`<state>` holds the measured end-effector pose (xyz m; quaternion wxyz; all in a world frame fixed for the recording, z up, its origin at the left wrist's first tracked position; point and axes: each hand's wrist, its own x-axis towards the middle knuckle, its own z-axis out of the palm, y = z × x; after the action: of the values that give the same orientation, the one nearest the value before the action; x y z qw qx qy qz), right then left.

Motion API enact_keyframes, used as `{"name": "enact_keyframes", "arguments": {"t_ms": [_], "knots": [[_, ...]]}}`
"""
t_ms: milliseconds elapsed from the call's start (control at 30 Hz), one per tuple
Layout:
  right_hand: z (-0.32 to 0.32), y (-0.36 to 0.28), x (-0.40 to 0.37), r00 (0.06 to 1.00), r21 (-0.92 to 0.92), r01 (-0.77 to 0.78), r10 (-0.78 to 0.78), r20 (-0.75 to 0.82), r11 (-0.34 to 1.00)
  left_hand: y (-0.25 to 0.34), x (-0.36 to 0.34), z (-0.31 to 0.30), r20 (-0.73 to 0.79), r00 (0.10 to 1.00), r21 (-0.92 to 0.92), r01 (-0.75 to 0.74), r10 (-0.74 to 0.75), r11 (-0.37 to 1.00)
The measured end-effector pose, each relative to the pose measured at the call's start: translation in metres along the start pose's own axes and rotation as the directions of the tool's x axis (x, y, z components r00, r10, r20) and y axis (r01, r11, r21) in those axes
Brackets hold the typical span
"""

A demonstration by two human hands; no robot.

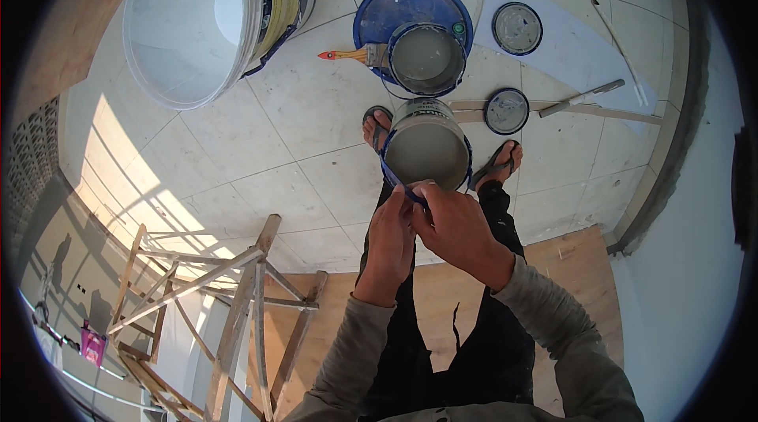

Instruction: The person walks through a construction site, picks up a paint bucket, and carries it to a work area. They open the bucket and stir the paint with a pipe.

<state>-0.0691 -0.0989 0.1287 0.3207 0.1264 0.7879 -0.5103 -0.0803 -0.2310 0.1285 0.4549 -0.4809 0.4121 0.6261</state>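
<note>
A paint bucket (426,155) with grey paint inside is between my feet, its mouth facing up towards me. Both hands meet at its near rim. My left hand (388,239) is closed, fingertips pinching a dark blue strip (412,195) that looks like the bucket's handle or rim band. My right hand (456,226) is closed on the same strip, just to the right. The fingers partly hide it. Behind stands a second paint bucket (428,60) with grey contents. A paintbrush (343,55) with an orange handle lies against its left side.
The second bucket is on a blue lid (371,15). A large white bucket (189,23) stands at upper left. Two round lids (517,27) lie at right, near a scraper-like tool (582,98) and a white sheet (564,51). A wooden trestle (257,272) stands at lower left.
</note>
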Motion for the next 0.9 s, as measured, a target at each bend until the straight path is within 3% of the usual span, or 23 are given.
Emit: {"name": "enact_keyframes", "arguments": {"t_ms": [33, 67, 100, 167, 267, 367, 433, 533, 667, 733, 900], "knots": [[0.001, 0.000, 0.000, 1.000, 0.016, -0.017, 0.017, 0.003, 1.000, -0.002, -0.001, 0.006, 0.030, 0.998, -0.208, -0.042, 0.049, 0.977], [0.002, 0.000, -0.001, 1.000, 0.016, -0.014, 0.014, 0.000, 1.000, -0.002, -0.006, 0.012, 0.030, 0.999, -0.305, 0.030, -0.021, 0.952], [0.004, 0.000, -0.002, 0.999, 0.047, -0.032, 0.032, -0.007, 0.998, -0.003, -0.009, 0.019, 0.031, 0.999, -0.303, 0.029, -0.021, 0.953], [0.004, -0.001, -0.006, 0.999, 0.081, -0.050, 0.052, -0.018, 0.995, -0.008, -0.013, 0.032, -0.106, 0.993, -0.452, -0.012, -0.041, 0.892], [0.002, -0.004, -0.013, 0.993, 0.148, -0.061, 0.075, -0.089, 0.987, -0.012, -0.021, 0.039, -0.133, 0.990, -0.523, -0.028, -0.050, 0.852], [0.000, -0.004, -0.019, 0.988, 0.221, 0.003, 0.031, -0.148, 0.975, -0.007, -0.031, 0.049, -0.193, 0.978, -0.517, -0.029, -0.084, 0.855], [-0.006, -0.008, -0.023, 0.991, 0.156, 0.082, -0.063, -0.118, 0.984, -0.011, -0.038, 0.047, -0.181, 0.982, -0.499, -0.043, -0.056, 0.865], [-0.014, -0.014, -0.034, 0.998, 0.081, 0.051, -0.048, -0.036, 0.995, -0.012, -0.050, 0.054, -0.177, 0.984, -0.473, -0.079, -0.007, 0.878], [-0.028, -0.025, -0.048, 0.998, 0.095, 0.033, -0.027, -0.061, 0.995, -0.007, -0.064, 0.071, -0.248, 0.969, -0.478, -0.129, 0.007, 0.869], [-0.032, -0.026, -0.055, 0.999, 0.097, -0.036, 0.036, 0.002, 0.995, -0.015, -0.069, 0.072, -0.234, 0.971, -0.470, -0.154, 0.045, 0.869], [-0.035, -0.024, -0.073, 0.966, 0.191, 0.094, -0.043, -0.256, 0.977, -0.018, -0.072, 0.077, -0.258, 0.959, -0.422, -0.221, 0.118, 0.879]]}}
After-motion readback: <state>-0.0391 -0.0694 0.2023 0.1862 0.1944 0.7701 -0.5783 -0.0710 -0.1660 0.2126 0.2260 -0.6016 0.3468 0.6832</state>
